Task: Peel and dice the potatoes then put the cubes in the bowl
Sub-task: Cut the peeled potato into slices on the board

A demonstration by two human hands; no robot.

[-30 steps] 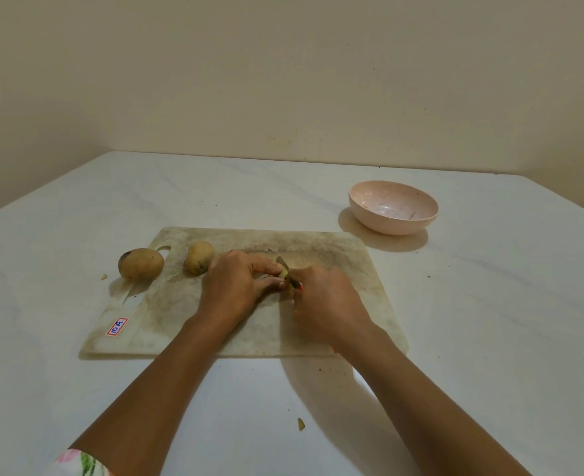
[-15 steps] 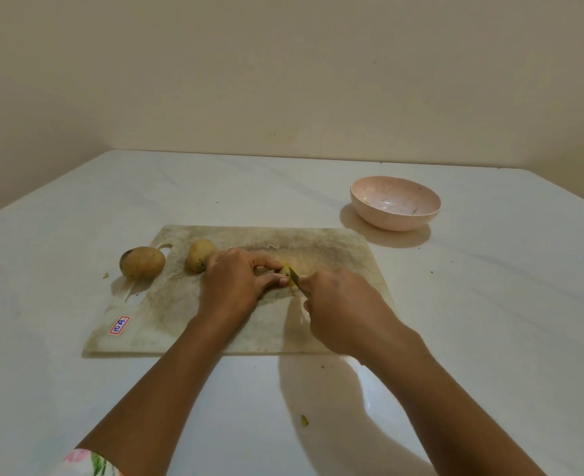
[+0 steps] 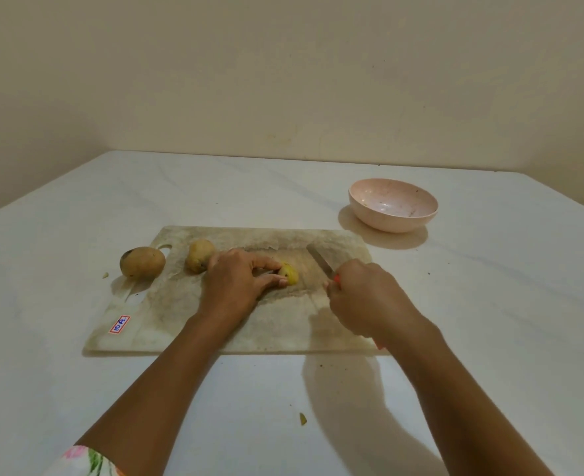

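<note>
On the stained cutting board, my left hand holds a small yellow potato piece between thumb and fingers, pressed against the board. My right hand grips a knife with an orange handle; its blade points up and left, a short way right of the piece and apart from it. An unpeeled potato lies on the board just left of my left hand. Another unpeeled potato sits on the table by the board's handle hole. The pink bowl stands at the back right and holds no cubes.
The white table meets a beige wall behind. A small peel scrap lies on the table between my forearms, and a tiny one lies left of the outer potato. A red-edged label is stuck on the board's near left corner.
My right hand has drawn the knife away to the right, off the potato piece. The blade is now visible clear of it. My left hand stays on the piece.
</note>
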